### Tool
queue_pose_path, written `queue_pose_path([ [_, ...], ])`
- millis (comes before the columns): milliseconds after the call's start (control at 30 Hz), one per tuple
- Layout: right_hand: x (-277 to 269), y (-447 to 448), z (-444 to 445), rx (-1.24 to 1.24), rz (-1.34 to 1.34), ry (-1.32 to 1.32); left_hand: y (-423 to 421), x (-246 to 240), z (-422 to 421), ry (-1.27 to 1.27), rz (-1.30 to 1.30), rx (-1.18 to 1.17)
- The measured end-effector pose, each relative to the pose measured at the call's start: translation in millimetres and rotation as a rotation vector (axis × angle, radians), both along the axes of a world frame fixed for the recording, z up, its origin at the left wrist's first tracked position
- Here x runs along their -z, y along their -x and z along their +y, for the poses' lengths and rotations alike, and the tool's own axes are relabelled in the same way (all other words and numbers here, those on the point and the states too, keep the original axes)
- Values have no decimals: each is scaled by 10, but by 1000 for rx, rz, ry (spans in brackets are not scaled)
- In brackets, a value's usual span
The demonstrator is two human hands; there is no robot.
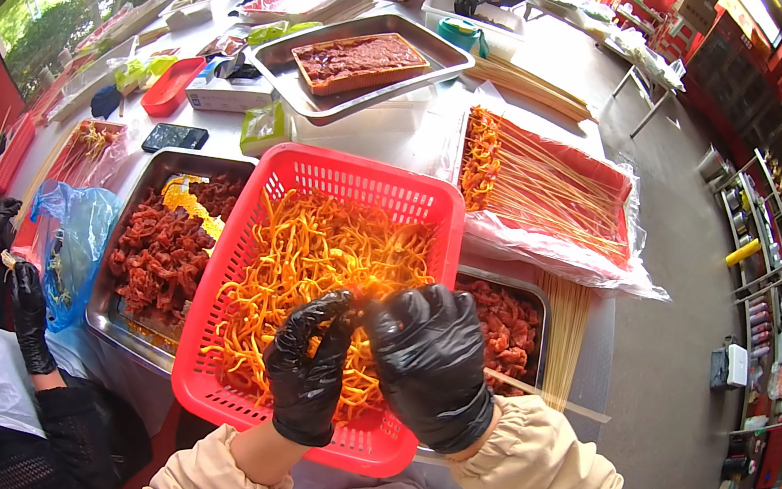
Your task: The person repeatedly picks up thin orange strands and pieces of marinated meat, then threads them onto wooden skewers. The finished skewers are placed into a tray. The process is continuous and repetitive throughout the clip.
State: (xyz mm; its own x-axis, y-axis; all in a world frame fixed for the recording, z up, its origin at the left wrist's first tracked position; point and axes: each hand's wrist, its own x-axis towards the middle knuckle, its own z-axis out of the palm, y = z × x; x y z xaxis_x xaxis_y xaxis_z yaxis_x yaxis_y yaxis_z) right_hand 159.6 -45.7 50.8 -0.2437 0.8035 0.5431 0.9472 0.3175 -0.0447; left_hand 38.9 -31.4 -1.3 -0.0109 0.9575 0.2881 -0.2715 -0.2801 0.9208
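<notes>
A red perforated plastic basket (pixel 442 207) stands before me, holding a heap of thin orange food strips (pixel 314 248). Both my hands wear black gloves and are above the basket. My right hand (pixel 430 364) is closed around a bamboo skewer (pixel 547 395), whose bare end sticks out to the right past my wrist. Close beside it, my left hand (pixel 307 365) pinches a small reddish-orange food piece (pixel 356 309) at the fingertips. That piece is blurred and partly hidden, so its exact form is unclear.
Steel trays of red meat pieces (pixel 162 256) flank the basket. At right lie a lined red tray of loaded skewers (pixel 558 193) and a bundle of bare skewers (pixel 557 338). A steel tray (pixel 351 106) holds a minced-meat box. A co-worker's gloved hand (pixel 31 320) is at left; others work across.
</notes>
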Motion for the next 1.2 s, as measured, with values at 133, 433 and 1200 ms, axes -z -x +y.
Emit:
queue_pose_path([
  [133, -33, -492, 335, -43, -50, -165, 9, 21, 14, 60, -1, 73],
  [433, 170, -2366, 1664, -4, 104, -184, 66, -54, 80, 263, -98, 58],
  [1200, 557, -2558, 2425, 198, 191, -128, 77, -56, 162, 366, -79, -81],
])
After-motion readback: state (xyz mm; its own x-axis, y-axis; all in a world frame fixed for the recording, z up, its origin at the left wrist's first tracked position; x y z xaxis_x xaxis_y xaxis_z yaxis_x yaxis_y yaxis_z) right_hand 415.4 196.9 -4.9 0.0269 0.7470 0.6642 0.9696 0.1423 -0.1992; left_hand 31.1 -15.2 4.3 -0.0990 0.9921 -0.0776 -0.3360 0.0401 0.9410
